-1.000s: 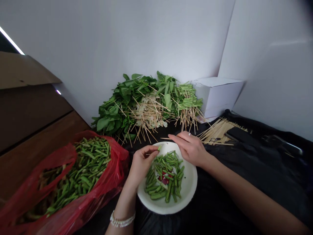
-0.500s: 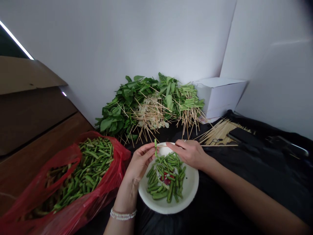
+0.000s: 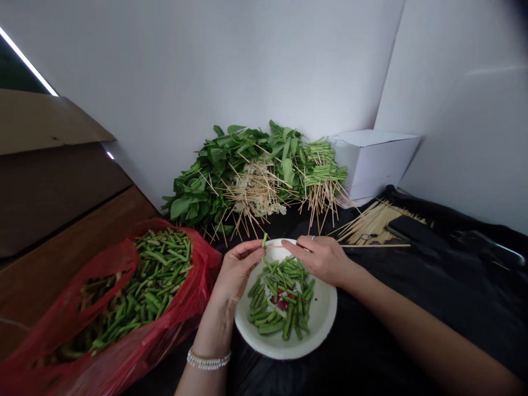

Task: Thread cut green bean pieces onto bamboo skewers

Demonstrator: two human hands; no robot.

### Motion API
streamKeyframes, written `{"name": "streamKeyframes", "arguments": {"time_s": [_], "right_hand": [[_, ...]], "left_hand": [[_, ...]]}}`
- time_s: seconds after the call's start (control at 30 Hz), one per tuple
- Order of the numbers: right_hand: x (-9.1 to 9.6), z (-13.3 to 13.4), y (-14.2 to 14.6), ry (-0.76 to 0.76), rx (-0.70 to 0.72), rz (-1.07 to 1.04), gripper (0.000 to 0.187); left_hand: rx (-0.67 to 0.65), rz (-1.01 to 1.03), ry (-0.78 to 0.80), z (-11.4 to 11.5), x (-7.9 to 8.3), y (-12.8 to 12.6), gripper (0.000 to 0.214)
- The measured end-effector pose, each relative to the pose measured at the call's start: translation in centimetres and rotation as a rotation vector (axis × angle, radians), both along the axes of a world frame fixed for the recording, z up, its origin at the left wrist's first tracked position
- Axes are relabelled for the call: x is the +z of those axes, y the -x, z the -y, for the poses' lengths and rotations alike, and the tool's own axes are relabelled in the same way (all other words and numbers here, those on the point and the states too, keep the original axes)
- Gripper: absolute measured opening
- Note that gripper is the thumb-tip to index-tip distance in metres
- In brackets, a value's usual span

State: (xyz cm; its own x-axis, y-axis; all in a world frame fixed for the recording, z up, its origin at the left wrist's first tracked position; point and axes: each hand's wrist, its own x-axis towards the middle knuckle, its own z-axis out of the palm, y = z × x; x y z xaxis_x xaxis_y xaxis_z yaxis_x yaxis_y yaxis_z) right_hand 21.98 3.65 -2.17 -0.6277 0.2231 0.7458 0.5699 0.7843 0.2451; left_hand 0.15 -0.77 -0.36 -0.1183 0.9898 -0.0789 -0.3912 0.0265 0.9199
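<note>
Here's the left hand [image 3: 236, 272], fingertips [image 3: 252, 251] pinched on a short cut green bean [image 3: 264, 240], a stiff, light piece best held by its end, right over the white paper plate [image 3: 325, 324] of more beans [image 3: 280, 302]. The right hand [image 3: 319, 259] grips a long, thin bamboo skewer [image 3: 371, 246] between thumb and fingers, its tip just beside the bean. Off the left, a red plastic bag [image 3: 202, 258] stuffed with beans [image 3: 144, 291]; farther out, skewered leafy greens [image 3: 193, 201] heap against the wall [image 3: 247, 66].
</note>
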Motion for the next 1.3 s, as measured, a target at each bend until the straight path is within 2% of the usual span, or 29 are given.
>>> {"name": "streamKeyframes", "arguments": {"time_s": [0.33, 0.53, 0.77, 0.93, 1.17, 1.3], "right_hand": [[-0.36, 0.34, 0.24, 0.024, 0.007, 0.038, 0.031], [-0.26, 0.46, 0.38, 0.149, 0.033, 0.022, 0.03], [-0.04, 0.25, 0.57, 0.234, 0.039, -0.016, 0.031], [0.03, 0.0, 0.45, 0.24, 0.037, -0.063, 0.027], [-0.19, 0.29, 0.4, 0.231, 0.046, -0.011, 0.028], [-0.31, 0.63, 0.86, 0.229, 0.052, 0.018, 0.027]], "left_hand": [[0.0, -0.078, 0.015, -0.03, -0.31, 0.06, 0.03], [-0.017, -0.134, -0.006, -0.07, -0.52, 0.15, 0.03], [-0.021, -0.09, 0.001, -0.08, -0.05, 0.01, 0.034], [0.068, 0.023, -0.021, -0.15, 0.07, 0.24, 0.029], [-0.014, 0.108, 0.057, -0.2, 0.05, 0.72, 0.027], [-0.07, 0.049, 0.067, 0.11, 0.16, 0.14, 0.028]]}}
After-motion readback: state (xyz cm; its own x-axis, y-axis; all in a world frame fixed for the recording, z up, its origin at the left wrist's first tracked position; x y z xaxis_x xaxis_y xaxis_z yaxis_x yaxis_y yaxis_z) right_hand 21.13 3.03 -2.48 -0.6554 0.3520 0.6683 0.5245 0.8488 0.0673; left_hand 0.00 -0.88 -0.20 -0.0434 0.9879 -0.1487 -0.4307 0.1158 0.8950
